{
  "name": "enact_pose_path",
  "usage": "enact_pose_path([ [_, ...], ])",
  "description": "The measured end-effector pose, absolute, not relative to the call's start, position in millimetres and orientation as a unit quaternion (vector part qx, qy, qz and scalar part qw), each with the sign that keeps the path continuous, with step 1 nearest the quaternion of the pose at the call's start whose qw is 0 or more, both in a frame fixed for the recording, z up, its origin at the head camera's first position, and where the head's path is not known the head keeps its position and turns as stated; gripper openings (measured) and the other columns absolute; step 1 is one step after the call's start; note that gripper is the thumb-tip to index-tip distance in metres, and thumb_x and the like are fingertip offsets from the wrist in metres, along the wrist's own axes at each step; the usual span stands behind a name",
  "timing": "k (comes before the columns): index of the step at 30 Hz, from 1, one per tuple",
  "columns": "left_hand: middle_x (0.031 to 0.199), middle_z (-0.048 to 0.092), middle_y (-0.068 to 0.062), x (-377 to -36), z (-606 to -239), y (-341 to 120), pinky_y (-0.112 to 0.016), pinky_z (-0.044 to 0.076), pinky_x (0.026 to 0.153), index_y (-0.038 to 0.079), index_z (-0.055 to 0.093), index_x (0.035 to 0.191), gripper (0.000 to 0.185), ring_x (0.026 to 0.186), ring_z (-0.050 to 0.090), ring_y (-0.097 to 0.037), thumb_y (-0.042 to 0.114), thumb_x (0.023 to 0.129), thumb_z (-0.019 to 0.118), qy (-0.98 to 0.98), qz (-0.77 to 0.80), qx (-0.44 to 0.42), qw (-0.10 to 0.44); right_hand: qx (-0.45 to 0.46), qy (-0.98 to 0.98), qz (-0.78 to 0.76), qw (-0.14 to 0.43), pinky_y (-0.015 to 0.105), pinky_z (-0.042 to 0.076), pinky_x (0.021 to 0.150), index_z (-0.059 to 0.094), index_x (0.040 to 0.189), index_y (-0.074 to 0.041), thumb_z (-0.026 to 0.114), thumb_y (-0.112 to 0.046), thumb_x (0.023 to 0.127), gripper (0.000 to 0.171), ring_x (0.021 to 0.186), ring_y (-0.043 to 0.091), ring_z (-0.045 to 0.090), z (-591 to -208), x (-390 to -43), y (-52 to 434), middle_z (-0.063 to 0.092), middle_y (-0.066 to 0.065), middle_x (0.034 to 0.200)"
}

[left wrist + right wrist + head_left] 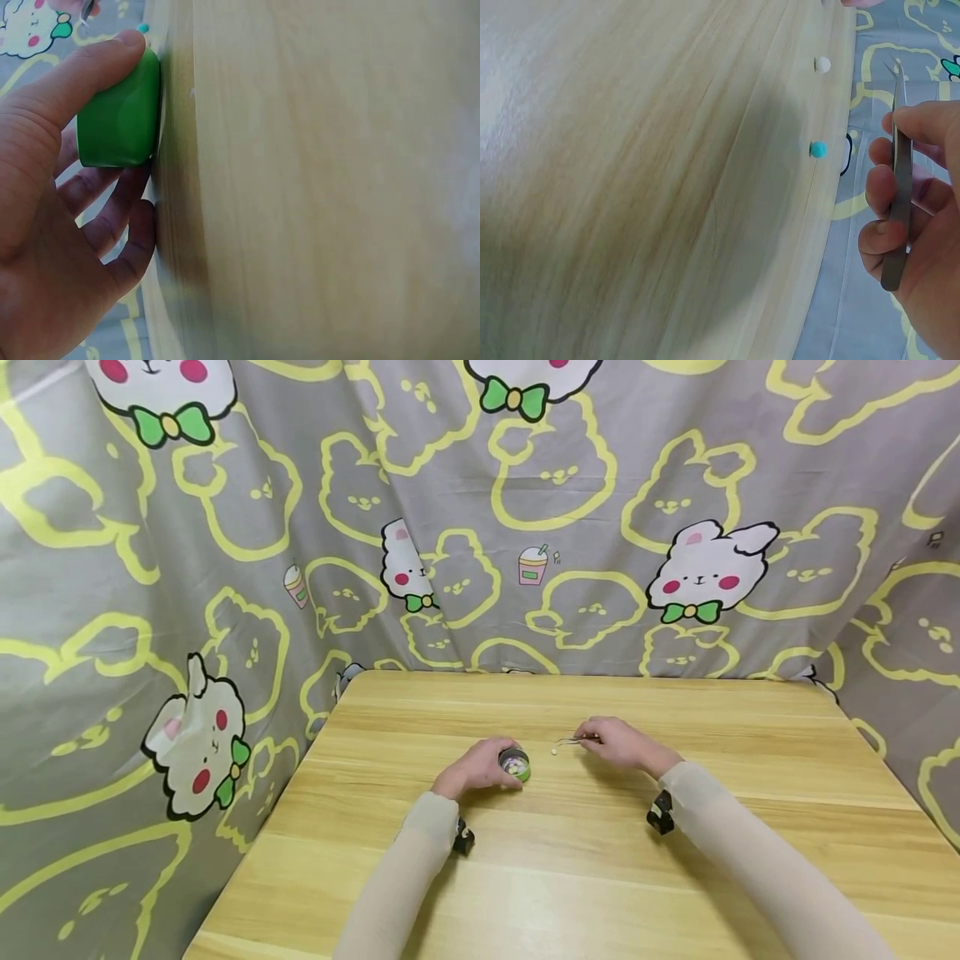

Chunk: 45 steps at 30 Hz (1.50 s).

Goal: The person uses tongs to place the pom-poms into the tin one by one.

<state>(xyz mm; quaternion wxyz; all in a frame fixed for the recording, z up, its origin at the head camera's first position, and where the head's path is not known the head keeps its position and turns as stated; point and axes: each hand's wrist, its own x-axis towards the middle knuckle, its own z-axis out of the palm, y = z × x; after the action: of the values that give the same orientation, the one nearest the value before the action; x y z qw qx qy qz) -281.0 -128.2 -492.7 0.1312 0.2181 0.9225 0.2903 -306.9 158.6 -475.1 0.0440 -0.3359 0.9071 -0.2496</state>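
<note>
On the table (pixel 570 877) your left hand (pixel 474 768) grips the green tub (pixel 515 765) of beads, your right hand (pixel 618 745) pinches tweezers (pixel 901 180), white bead (pixel 822 64) and blue bead (pixel 818 149) not yet in.

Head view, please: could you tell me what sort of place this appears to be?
Probably a home craft corner: a wooden table backed by a cartoon bunny sheet, with a small green tub of beads and tweezers in the hands.

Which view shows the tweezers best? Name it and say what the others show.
The right wrist view: the tweezers run nearly full length through the right hand, tips clear of its grip. The head view shows only a thin metal sliver past that hand's fingers. The left wrist view shows at most a blurred tip at its top edge.
</note>
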Motion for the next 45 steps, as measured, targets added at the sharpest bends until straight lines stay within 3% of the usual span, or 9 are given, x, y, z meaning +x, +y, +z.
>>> enact_pose_path([
  [30, 0.108, 0.06, 0.006, -280.7, -495.0, -130.5, -0.03, 0.044, 0.088, 0.018, 0.059, 0.116, 0.054, 0.1, 0.055, -0.012, 0.031, 0.07, 0.084, 0.918, 0.308, 0.213, 0.13, -0.345, 0.903, -0.255, 0.017, 0.037, 0.047, 0.074, 0.068, 0.105, -0.006, 0.057, -0.01, 0.094, 0.016, 0.084, 0.016, 0.057, -483.7, -308.6, 164.7, 0.063, 0.002, 0.095],
  [45, 0.111, 0.06, 0.004, -281.4, -493.4, -126.3, -0.031, 0.043, 0.09, 0.018, 0.059, 0.118, 0.055, 0.102, 0.054, -0.013, 0.03, 0.071, 0.084, 0.925, 0.294, 0.205, 0.129, -0.345, 0.902, -0.259, 0.036, 0.037, 0.047, 0.074, 0.066, 0.109, -0.008, 0.054, -0.013, 0.096, 0.018, 0.087, 0.016, 0.057, -472.2, -310.7, 156.0, 0.063, 0.002, 0.1],
])
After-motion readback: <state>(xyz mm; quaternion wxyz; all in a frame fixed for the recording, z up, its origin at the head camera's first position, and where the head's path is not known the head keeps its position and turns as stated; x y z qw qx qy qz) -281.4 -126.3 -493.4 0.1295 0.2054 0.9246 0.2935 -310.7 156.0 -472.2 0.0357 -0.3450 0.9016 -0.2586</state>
